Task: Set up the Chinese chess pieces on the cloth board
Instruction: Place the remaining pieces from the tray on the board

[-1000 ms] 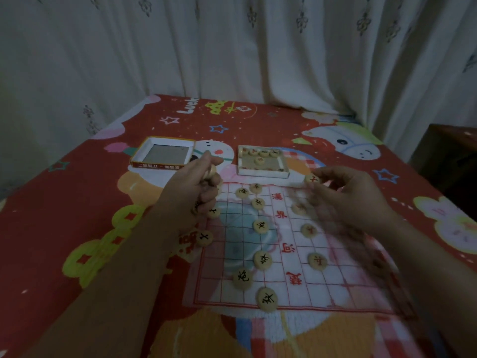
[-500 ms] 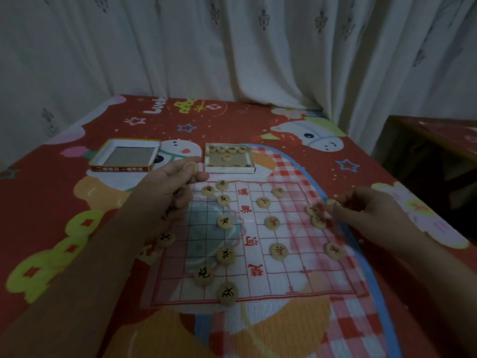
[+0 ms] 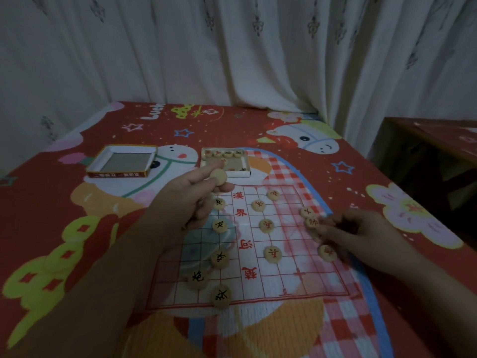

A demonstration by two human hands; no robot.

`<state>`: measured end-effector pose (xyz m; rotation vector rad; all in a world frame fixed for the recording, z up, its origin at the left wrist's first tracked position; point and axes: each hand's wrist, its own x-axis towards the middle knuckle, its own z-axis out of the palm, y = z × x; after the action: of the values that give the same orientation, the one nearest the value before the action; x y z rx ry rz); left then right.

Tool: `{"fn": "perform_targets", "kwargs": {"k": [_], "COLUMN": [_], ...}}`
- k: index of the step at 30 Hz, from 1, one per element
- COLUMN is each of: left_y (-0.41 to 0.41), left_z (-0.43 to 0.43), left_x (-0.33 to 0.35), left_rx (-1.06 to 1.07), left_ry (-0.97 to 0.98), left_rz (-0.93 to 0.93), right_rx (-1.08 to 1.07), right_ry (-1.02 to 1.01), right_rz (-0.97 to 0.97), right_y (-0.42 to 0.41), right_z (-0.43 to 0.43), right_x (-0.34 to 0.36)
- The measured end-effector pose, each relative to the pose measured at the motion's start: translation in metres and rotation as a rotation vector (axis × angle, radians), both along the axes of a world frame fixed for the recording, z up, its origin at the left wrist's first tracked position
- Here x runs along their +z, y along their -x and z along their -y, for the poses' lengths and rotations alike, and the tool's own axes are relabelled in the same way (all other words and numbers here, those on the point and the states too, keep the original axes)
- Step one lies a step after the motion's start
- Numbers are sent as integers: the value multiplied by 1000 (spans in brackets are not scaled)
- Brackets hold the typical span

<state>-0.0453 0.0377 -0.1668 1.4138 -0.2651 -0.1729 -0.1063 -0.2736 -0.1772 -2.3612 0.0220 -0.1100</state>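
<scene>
- Head view, step in hand: filling the cloth board (image 3: 304,267) at centre frame. More pieces wait in the box (image 3: 247,174) above it.
- Left hand (image 3: 185,202) pinches a blank-side piece (image 3: 218,177). Right hand (image 3: 361,231) curls at a red piece (image 3: 313,223); grip unclear.
- Next, probably: flip the piece, read it, seat it on a crossing.
- A second ago the right hand was at the board's top right; now it is lower.

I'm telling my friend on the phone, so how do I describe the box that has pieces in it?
Find the gridded cloth board on the red blanket. Past its far edge lie two shallow open boxes. Yours is the white box on the right, with round pieces along its back wall; the orange-sided box holds none.
</scene>
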Motion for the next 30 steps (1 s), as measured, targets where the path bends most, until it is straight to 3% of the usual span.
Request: {"fn": "perform_targets", "kwargs": {"k": [5,11,15,20,26,30], "left_y": [8,10,8,11,12,12], "left_z": [8,17,15,21,27,24], "left_x": [3,1,-4,0,4,5], "left_rx": [-82,-150,-141,-48,85,84], "left_ry": [-216,-214,-205,-181,-202,-154], "left_rz": [107,150,154,159,163,131], "right_rx": [-19,326,442,403,354,403], "right_ry": [-96,-159,-80,-163,-404,-396], "right_rz": [196,297,394,387,273,261], "right_y": [-4,-11,-22,-25,-22,-20], "right_z": [-24,-75,-98,-107,-116,-120], "right_x": [12,32,30,24,15,18]}}
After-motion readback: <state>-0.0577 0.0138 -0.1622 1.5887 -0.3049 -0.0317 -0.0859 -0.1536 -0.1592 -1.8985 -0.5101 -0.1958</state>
